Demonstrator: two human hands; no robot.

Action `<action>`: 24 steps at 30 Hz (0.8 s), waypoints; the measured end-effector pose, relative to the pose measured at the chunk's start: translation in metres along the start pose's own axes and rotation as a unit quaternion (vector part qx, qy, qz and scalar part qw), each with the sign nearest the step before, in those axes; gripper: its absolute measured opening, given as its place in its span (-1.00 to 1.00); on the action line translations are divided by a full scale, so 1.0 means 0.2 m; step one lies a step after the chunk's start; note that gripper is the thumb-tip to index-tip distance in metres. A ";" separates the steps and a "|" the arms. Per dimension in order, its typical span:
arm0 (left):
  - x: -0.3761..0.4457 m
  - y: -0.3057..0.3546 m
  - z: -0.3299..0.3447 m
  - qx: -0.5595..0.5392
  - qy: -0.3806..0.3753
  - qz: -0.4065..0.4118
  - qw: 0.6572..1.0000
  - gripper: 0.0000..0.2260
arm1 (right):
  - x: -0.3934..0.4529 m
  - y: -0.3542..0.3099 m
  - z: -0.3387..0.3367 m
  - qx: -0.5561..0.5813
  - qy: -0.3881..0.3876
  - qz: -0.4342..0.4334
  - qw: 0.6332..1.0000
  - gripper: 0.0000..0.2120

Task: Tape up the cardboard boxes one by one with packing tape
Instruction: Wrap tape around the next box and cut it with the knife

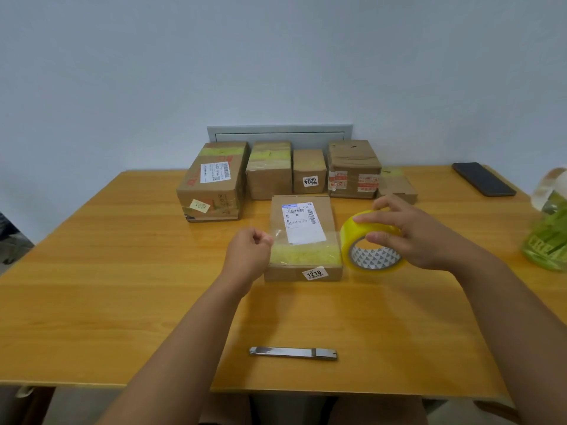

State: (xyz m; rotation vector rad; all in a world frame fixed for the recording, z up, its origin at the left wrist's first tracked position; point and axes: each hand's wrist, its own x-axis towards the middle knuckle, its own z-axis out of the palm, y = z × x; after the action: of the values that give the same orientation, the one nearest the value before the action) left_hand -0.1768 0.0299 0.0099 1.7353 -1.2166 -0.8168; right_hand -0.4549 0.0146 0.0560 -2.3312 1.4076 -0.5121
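"1218" sticker (315,273) on the near box (303,273); "204" label (310,181) on a rear box (309,167).

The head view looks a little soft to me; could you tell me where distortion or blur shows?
Head view: wide-angle bending curves the table edges; the bottle at the right margin is smeared; small label print is unreadable, though 1218 on the box reads; lighting is even, shadows faint.

Table (122,271): wood-grain top, orange-yellow, smooth with a soft sheen. Flat box (319,216): matt brown cardboard, white paper label, glossy clear tape strip across it. Tape roll (348,237): shiny yellowish plastic film on a printed card core. Utility knife (293,353): brushed grey metal. Phone (483,178): dark, glossy face. Rear boxes (270,173): dull cardboard, wrinkled tape. Bag (549,228): clear crinkly plastic.
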 end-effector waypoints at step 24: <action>-0.03 -0.04 0.06 0.180 0.016 0.069 0.981 -0.75 | 0.03 0.01 0.05 -0.078 -0.057 0.019 0.995 -0.58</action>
State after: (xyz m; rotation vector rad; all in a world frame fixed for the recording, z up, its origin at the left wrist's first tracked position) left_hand -0.1849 0.0331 -0.0016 1.9119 -1.5150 -0.5071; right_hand -0.4490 0.0086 0.0477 -2.4078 1.4826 -0.2613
